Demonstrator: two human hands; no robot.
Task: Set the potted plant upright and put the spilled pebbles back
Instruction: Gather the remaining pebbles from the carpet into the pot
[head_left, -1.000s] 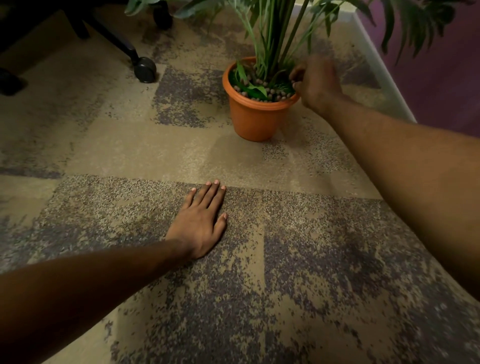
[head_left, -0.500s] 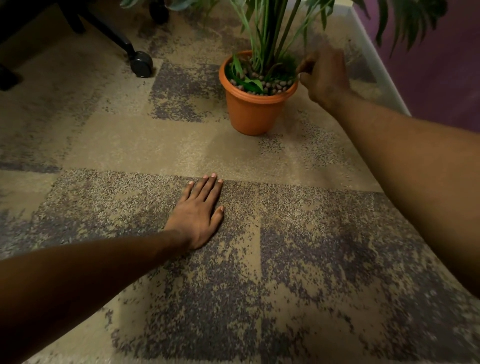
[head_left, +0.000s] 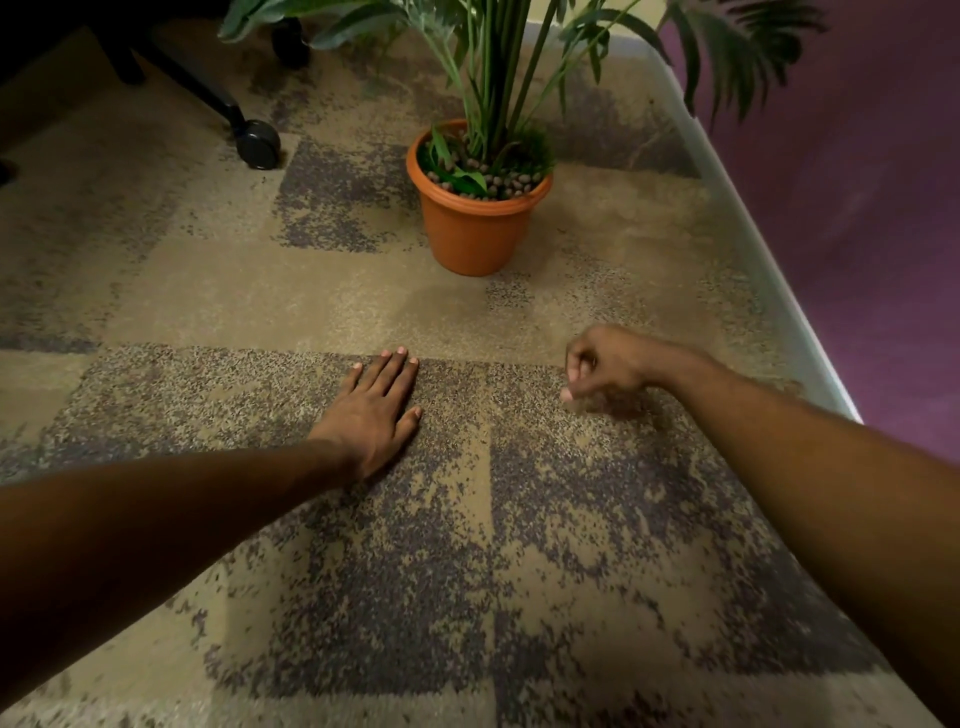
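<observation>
Left hand (head_left: 371, 415) lies flat on the carpet (head_left: 467, 571) near its middle, fingers straight and together, palm down. Judged function: a brace that carries the person's weight while leaning forward. Right hand (head_left: 608, 366) hovers just above the carpet toward its right edge, fingers curled inward and one fingertip pointing down at the pile. The posture suits picking up a small item, but whether anything is pinched cannot be told.

The pot (head_left: 475, 223) stands upright toward the far edge of the carpet, well apart from both hands, with the plant (head_left: 493, 78) rising vertically from it. The upright step therefore appears complete. Pebbles (head_left: 498, 182) fill the pot to just below the rim, around the stems.

Count:
- Hands: two.
- Pot: one. Plant: one.
- Pebbles in the pot: many, too small and crowded to number.
- Loose pebbles on the carpet: none distinguishable against the speckled pattern.
- Chair castor (head_left: 258, 144): one plainly visible, near the far left corner.
</observation>
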